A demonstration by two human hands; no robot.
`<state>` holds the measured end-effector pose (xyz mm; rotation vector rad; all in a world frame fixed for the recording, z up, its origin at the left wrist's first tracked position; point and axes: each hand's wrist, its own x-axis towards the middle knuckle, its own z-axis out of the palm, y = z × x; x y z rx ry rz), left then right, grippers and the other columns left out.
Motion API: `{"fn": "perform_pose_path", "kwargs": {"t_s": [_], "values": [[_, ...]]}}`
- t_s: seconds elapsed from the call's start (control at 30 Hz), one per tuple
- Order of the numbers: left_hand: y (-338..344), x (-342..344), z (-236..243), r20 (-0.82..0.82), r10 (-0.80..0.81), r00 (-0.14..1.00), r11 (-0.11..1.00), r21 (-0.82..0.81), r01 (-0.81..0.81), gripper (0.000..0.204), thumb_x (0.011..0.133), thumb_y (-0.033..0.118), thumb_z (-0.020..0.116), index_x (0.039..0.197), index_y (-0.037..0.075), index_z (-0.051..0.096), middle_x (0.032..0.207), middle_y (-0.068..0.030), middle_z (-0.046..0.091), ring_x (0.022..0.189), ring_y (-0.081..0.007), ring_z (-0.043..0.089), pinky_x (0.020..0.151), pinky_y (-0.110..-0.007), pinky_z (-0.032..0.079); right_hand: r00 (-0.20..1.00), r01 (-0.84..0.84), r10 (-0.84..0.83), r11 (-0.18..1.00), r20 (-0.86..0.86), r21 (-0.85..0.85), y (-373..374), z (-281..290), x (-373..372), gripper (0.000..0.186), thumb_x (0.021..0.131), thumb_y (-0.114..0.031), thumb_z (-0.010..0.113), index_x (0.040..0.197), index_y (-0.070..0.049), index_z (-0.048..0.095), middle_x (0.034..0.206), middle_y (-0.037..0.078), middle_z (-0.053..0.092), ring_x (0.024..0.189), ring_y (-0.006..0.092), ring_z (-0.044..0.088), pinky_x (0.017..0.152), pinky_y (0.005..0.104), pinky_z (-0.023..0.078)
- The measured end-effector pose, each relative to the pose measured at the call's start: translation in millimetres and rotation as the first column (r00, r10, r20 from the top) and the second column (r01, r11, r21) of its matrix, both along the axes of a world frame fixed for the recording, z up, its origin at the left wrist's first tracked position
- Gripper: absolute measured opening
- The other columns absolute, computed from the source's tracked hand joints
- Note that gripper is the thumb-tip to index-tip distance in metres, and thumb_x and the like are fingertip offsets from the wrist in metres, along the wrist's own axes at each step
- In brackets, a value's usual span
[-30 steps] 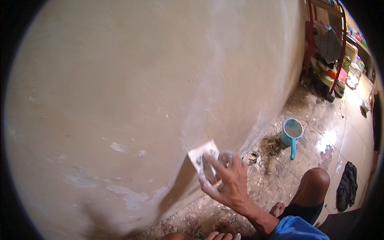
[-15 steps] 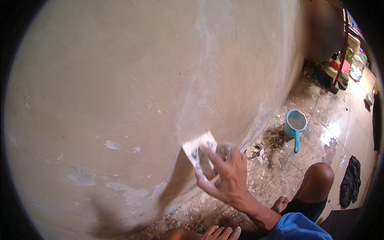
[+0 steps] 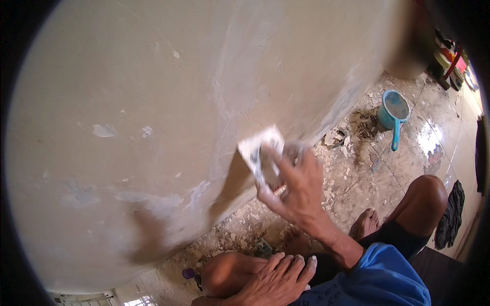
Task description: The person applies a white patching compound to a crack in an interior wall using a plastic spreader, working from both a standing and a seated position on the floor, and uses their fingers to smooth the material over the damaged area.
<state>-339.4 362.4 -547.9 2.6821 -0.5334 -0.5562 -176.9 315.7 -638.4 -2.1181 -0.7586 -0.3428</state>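
My right hand [image 3: 295, 184] grips a flat putty scraper [image 3: 261, 150] smeared with white filler, its blade pressed against the lower part of a beige plastered wall [image 3: 168, 102]. The wall shows pale patches of filler and chipped spots. My left hand [image 3: 273, 281] rests flat on my left knee [image 3: 227, 273] at the bottom of the view, fingers spread and dusted white, holding nothing. I am squatting, with my right knee [image 3: 426, 191] raised at the right.
A blue scoop with a long handle [image 3: 394, 113] stands on the floor near the wall's foot. Flakes of scraped paint and plaster litter the tiled floor [image 3: 357, 168]. A dark cloth [image 3: 450, 214] lies at the right; coloured items stand far right.
My right hand has carried the scraper along the wall, and the view has swung so the scoop and the shelves sit further toward the upper right. My left hand now shows more fully on the knee.
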Motion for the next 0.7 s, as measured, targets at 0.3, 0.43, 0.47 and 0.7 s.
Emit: {"fn": "perform_pose_path", "kwargs": {"t_s": [0.3,0.43,0.47,0.7], "values": [[49.1,32.4,-44.6,-0.004,-0.188,0.982,0.951,-0.251,0.181,0.029,0.086,0.019,0.058,0.107,-0.001,0.053,0.092,-0.0123,0.055,0.088,-0.0276,0.054,0.081,-0.038,0.040,0.597,0.141,0.169,0.940,-0.784,0.311,-125.6,-59.2,8.5,0.041,0.085,-0.032,0.060,0.110,0.000,0.066,0.108,0.013,0.062,0.104,0.0257,0.059,0.091,0.0364,0.047],[36.7,114.3,-62.4,-0.278,-0.258,0.925,0.962,-0.162,0.219,0.037,0.092,0.029,0.059,0.119,0.003,0.056,0.105,-0.0177,0.062,0.098,-0.0349,0.060,0.085,-0.043,0.047,0.801,0.238,0.229,0.726,-0.553,0.645,-208.9,28.2,44.5,0.056,0.091,-0.049,0.046,0.108,0.003,0.058,0.110,0.020,0.061,0.108,0.0291,0.060,0.081,0.0359,0.051],[20.8,139.3,-74.5,-0.452,-0.210,0.867,0.978,-0.104,0.182,0.038,0.093,0.030,0.059,0.119,0.004,0.056,0.107,-0.0197,0.062,0.100,-0.0369,0.060,0.085,-0.046,0.047,0.855,0.186,0.274,0.631,-0.440,0.754,-231.5,35.9,50.2,0.064,0.093,-0.052,0.043,0.123,0.004,0.052,0.110,0.021,0.061,0.108,0.0321,0.061,0.079,0.0386,0.052],[-121.3,296.3,-271.2,0.031,0.171,0.985,0.862,-0.489,-0.134,0.067,0.090,0.042,0.059,0.132,-0.007,0.041,0.125,-0.0277,0.052,0.114,-0.0379,0.055,0.097,-0.042,0.043,0.854,0.377,0.207,0.388,-0.478,0.841,-286.5,68.1,61.7,0.061,0.095,-0.051,0.045,0.129,-0.001,0.047,0.114,0.020,0.059,0.098,0.0316,0.061,0.069,0.0427,0.052]]}}
